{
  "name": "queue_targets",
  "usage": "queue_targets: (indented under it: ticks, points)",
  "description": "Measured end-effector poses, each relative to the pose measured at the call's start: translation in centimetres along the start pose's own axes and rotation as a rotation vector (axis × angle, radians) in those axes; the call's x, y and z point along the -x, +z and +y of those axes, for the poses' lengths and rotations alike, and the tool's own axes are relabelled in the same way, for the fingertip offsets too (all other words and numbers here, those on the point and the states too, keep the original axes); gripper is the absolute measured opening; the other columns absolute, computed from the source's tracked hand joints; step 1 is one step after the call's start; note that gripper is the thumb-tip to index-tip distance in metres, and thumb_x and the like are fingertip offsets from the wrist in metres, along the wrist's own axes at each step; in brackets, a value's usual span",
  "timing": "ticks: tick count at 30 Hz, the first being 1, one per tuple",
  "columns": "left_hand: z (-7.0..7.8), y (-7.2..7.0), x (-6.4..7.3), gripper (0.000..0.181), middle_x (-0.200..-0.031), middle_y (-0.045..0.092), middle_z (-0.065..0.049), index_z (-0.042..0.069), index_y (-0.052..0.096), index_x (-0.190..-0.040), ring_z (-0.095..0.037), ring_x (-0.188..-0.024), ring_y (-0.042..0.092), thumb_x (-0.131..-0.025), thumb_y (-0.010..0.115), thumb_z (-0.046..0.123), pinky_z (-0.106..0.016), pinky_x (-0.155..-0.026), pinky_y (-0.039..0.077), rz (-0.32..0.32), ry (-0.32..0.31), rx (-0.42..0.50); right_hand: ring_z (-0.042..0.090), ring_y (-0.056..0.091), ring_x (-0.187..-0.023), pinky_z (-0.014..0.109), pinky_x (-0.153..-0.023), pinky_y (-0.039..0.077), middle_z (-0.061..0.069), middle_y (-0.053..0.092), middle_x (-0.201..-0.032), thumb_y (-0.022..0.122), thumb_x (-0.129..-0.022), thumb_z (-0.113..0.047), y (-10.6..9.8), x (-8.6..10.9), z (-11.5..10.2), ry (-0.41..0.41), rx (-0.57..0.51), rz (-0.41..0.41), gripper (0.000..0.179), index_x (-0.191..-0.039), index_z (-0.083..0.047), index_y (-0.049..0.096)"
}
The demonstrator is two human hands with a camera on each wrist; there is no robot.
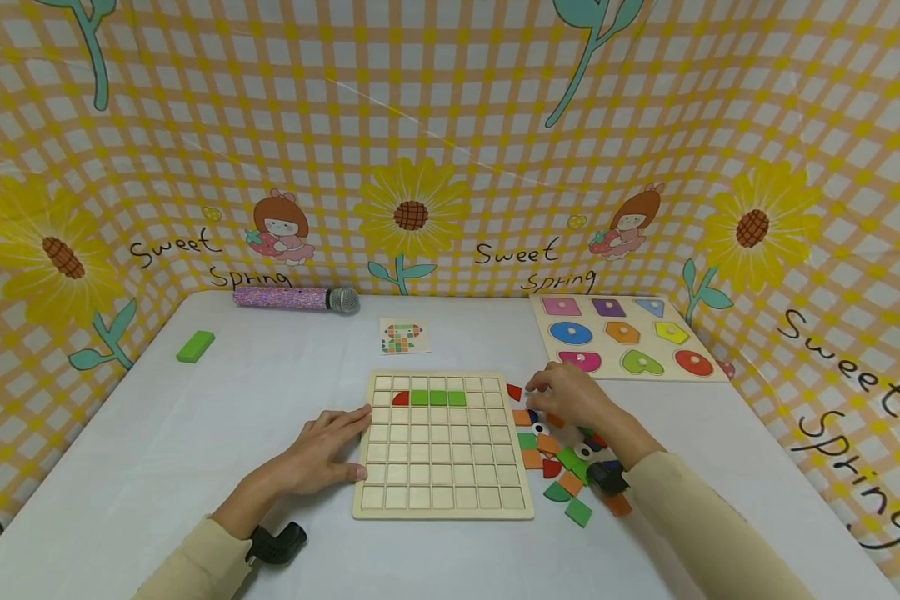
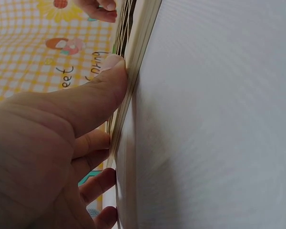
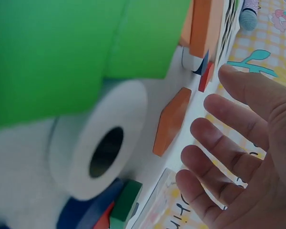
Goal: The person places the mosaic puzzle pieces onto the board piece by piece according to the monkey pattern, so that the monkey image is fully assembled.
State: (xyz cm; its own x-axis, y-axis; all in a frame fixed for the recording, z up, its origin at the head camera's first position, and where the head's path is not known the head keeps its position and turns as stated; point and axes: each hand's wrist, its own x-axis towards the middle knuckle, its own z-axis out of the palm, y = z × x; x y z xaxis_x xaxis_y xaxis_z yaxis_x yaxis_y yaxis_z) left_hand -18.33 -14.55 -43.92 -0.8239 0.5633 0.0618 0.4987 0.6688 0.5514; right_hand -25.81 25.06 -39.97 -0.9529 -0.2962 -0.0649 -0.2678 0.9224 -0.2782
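Note:
A wooden grid board (image 1: pixel 442 467) lies in front of me. In its second row sit a red quarter-round tile (image 1: pixel 401 399) and three green square tiles (image 1: pixel 438 398) side by side. My left hand (image 1: pixel 311 454) touches the board's left edge with thumb and fingertips, fingers extended. My right hand (image 1: pixel 577 400) hovers over loose tiles right of the board, near a red tile (image 1: pixel 514 392). In the right wrist view its fingers are spread and hold nothing, beside an orange tile (image 3: pixel 173 121) and a white ring-shaped eye tile (image 3: pixel 76 162).
Loose coloured tiles (image 1: pixel 578 512) are scattered right of the board. Behind it lies a pattern card (image 1: pixel 405 335). A shape-peg puzzle (image 1: pixel 600 317) lies at the back right, a glittery microphone (image 1: pixel 292 299) at the back left, and a green block (image 1: pixel 196 347) on the left.

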Motion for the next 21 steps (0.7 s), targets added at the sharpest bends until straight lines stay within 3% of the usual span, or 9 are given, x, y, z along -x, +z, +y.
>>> queue_targets:
  ticks: [10,21]
  points:
    - [0.0,0.0,0.0,0.075,-0.154,0.031,-0.012,0.001,0.037,-0.143,-0.032,-0.132,0.034,-0.084,0.069,0.034,-0.055,-0.100,0.026,0.000,-0.007,0.000,0.023,0.050,-0.093,0.038,-0.080,0.046,0.007,0.063,-0.099,0.070,-0.083,-0.029,0.4,-0.9,-0.2,-0.030,0.034,0.001,0.026,-0.101,-0.011,0.073]
    - [0.1,0.0,0.0,0.076,-0.154,0.031,-0.012,0.001,0.037,-0.144,-0.033,-0.132,0.033,-0.084,0.069,0.035,-0.055,-0.101,0.025,0.001,-0.008,0.007,0.023,0.051,-0.095,0.039,-0.080,0.047,0.009,0.063,-0.103,0.069,-0.083,-0.029,0.6,-1.9,-0.1,-0.003,0.027,-0.026,0.031,-0.111,-0.014,0.069]
